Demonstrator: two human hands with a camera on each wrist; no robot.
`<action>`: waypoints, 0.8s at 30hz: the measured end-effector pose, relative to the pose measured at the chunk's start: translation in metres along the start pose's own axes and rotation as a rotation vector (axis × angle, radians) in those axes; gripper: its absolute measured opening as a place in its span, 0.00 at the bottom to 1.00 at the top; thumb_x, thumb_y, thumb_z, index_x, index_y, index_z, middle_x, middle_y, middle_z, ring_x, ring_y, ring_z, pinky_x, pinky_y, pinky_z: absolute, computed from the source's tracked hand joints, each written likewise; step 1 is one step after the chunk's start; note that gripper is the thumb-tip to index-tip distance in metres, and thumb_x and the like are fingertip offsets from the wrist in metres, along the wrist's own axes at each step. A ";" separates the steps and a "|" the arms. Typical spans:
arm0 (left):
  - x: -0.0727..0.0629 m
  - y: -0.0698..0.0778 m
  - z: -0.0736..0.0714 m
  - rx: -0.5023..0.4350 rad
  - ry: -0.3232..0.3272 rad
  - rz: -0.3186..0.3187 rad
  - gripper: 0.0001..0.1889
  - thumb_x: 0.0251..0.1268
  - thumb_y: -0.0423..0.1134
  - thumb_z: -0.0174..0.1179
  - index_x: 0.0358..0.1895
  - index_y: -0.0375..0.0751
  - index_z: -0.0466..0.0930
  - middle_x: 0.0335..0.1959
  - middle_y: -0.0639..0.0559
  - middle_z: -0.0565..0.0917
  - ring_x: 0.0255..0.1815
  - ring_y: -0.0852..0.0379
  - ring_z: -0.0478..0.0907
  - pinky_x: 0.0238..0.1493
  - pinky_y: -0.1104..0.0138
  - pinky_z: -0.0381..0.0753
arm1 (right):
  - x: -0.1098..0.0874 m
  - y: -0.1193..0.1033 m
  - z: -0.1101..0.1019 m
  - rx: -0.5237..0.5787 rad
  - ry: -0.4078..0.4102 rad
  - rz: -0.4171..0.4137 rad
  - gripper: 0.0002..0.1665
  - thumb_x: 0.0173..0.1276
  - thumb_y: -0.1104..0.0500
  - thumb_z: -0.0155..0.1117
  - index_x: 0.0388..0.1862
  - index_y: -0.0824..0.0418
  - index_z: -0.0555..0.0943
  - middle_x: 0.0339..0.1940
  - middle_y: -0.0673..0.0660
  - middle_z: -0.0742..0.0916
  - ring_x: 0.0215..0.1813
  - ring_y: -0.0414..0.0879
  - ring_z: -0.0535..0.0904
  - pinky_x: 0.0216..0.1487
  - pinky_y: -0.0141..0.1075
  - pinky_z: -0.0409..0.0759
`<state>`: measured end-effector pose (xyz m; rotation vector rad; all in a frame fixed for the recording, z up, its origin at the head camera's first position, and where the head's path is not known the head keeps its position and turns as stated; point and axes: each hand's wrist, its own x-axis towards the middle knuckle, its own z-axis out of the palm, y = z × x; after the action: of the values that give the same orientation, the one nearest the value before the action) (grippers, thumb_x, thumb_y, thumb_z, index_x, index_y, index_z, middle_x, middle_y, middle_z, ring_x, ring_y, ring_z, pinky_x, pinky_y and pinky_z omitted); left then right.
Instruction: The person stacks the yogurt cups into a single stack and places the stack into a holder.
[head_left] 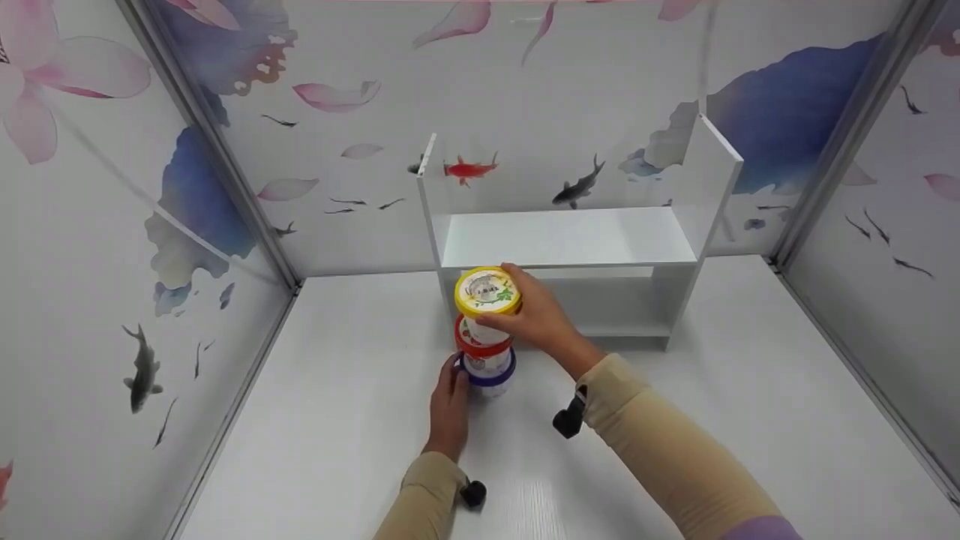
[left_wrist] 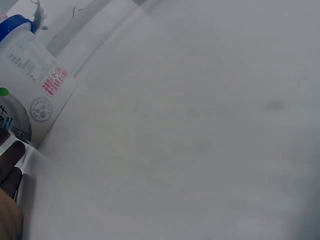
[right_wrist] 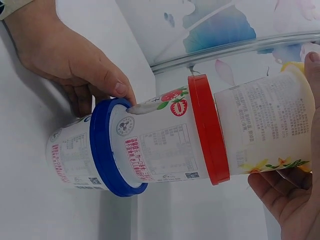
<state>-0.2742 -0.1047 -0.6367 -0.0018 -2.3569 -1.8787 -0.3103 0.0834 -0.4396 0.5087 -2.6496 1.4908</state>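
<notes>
Before the shelf (head_left: pixel 570 234), right hand (head_left: pixel 538 307) grips top tub (head_left: pixel 487 291); unclenched left hand (head_left: pixel 448 409) touches stack (head_left: pixel 486 349)

And there it is: red Chinese print (right_wrist: pixel 140 160) on the blue-lidded tub (right_wrist: pixel 82 157) and red-lidded tub (right_wrist: pixel 165 137), a QR code (right_wrist: pixel 192 175), grey columns (right_wrist: pixel 275 112) down the yellow-lidded tub (right_wrist: pixel 265 130), all too small to read!

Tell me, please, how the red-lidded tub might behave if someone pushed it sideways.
The red-lidded tub would probably topple fairly easily, since it stands stacked on the blue-lidded tub. Once on its side it might roll in a curve, as its body is round and tapered. Its smooth, undented wall suggests it would likely keep its shape.
</notes>
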 end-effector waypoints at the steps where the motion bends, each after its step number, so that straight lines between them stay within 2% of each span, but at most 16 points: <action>1: 0.000 0.000 0.000 -0.002 0.000 -0.007 0.32 0.72 0.72 0.42 0.76 0.72 0.60 0.75 0.65 0.67 0.77 0.56 0.62 0.76 0.51 0.62 | 0.000 -0.001 0.001 -0.002 -0.001 0.003 0.62 0.56 0.40 0.80 0.81 0.56 0.57 0.76 0.57 0.70 0.74 0.54 0.68 0.73 0.52 0.68; 8: 0.000 0.002 0.001 -0.006 -0.001 -0.044 0.31 0.70 0.73 0.43 0.75 0.76 0.59 0.74 0.69 0.67 0.78 0.58 0.61 0.76 0.52 0.62 | 0.001 -0.003 0.006 0.006 -0.016 0.038 0.62 0.55 0.38 0.79 0.82 0.52 0.56 0.76 0.55 0.70 0.73 0.53 0.68 0.73 0.53 0.68; 15: 0.001 0.003 0.001 0.004 -0.001 -0.023 0.31 0.72 0.72 0.42 0.75 0.73 0.60 0.75 0.67 0.67 0.78 0.58 0.60 0.76 0.52 0.61 | 0.002 -0.003 0.010 0.009 -0.007 0.032 0.62 0.56 0.39 0.79 0.82 0.53 0.56 0.76 0.56 0.70 0.74 0.54 0.67 0.74 0.52 0.67; 24: -0.001 0.005 0.000 -0.010 -0.001 -0.041 0.29 0.73 0.71 0.43 0.74 0.74 0.60 0.73 0.68 0.69 0.77 0.58 0.62 0.75 0.52 0.63 | -0.003 -0.002 0.007 0.004 -0.002 0.031 0.69 0.55 0.36 0.79 0.85 0.48 0.46 0.79 0.56 0.67 0.76 0.54 0.65 0.75 0.56 0.64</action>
<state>-0.2731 -0.1031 -0.6319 0.0446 -2.3658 -1.9091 -0.3063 0.0766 -0.4421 0.4720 -2.6685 1.5051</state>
